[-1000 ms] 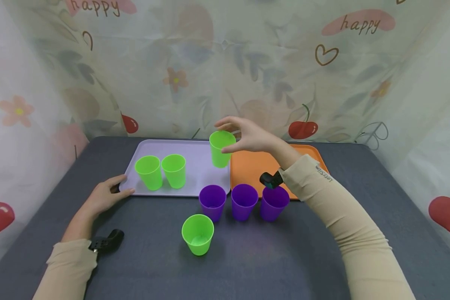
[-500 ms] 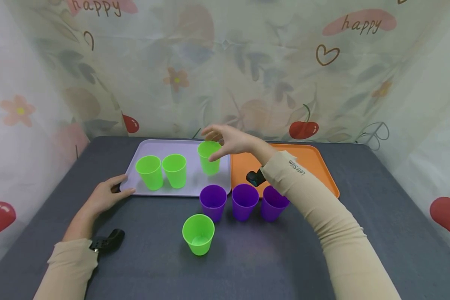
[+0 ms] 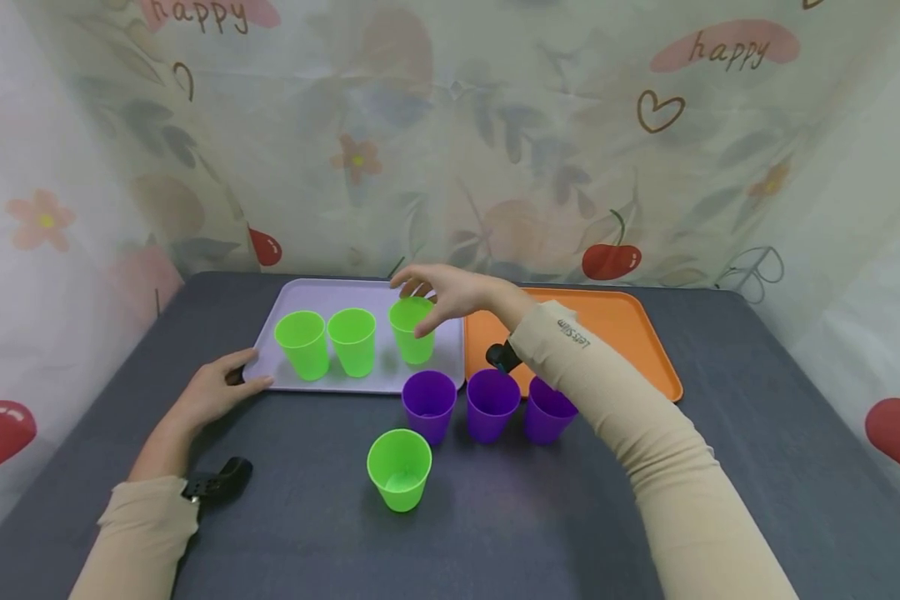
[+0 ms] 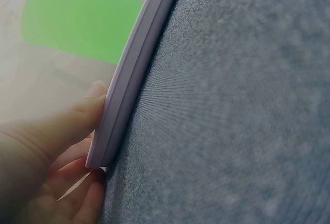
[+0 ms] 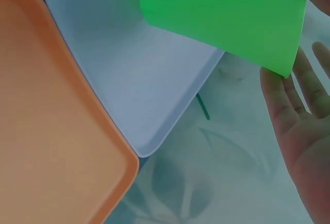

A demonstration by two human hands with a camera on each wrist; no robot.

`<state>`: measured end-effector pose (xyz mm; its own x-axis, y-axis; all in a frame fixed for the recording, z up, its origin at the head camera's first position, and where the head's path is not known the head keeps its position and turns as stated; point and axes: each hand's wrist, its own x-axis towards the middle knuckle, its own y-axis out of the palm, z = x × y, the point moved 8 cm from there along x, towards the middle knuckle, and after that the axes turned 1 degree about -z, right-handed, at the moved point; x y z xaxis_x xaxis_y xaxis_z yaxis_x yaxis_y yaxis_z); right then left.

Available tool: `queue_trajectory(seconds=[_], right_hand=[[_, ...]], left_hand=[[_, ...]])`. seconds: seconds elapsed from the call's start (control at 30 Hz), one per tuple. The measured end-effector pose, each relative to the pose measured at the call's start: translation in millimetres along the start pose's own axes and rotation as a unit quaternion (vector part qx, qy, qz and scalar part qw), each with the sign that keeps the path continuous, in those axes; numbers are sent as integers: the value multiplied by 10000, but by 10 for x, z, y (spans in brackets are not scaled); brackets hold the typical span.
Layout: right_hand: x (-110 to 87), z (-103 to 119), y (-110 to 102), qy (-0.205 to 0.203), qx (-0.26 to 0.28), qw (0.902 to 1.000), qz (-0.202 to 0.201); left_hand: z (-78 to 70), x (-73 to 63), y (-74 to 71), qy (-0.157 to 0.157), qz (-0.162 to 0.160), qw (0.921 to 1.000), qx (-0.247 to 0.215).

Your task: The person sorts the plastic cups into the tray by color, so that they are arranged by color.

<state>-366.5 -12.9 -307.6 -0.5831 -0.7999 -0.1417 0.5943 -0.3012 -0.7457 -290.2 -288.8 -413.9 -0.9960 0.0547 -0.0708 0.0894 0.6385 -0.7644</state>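
Note:
My right hand (image 3: 450,293) holds a green cup (image 3: 408,335) by its rim, upright, low over the right part of the lilac tray (image 3: 378,382). In the right wrist view the green cup (image 5: 221,17) sits between the thumb and the fingertips. Two more green cups, one at the left (image 3: 302,346) and one beside it (image 3: 354,343), stand on the tray. My left hand (image 3: 213,390) pinches that tray's front left corner. The left wrist view has the thumb over the rim and the fingers beside and below the corner (image 4: 111,136).
An orange tray (image 3: 622,333) lies right against the lilac one, partly behind my right forearm. Three purple cups (image 3: 428,408) stand in a row along the trays' front edge. Closer to me, another green cup (image 3: 400,471) stands on the dark tablecloth (image 3: 495,533).
My right hand has carried the green cup left and down, from near the trays' seam to low over the lilac tray. The left hand stays at the corner.

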Motion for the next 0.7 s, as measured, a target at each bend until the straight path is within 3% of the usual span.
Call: queue_trajectory(seconds=[0.7], right_hand=[[128,-17,74,-116,7,9995,299]], left_hand=[[1,2,1,43,-31,10000,20]])
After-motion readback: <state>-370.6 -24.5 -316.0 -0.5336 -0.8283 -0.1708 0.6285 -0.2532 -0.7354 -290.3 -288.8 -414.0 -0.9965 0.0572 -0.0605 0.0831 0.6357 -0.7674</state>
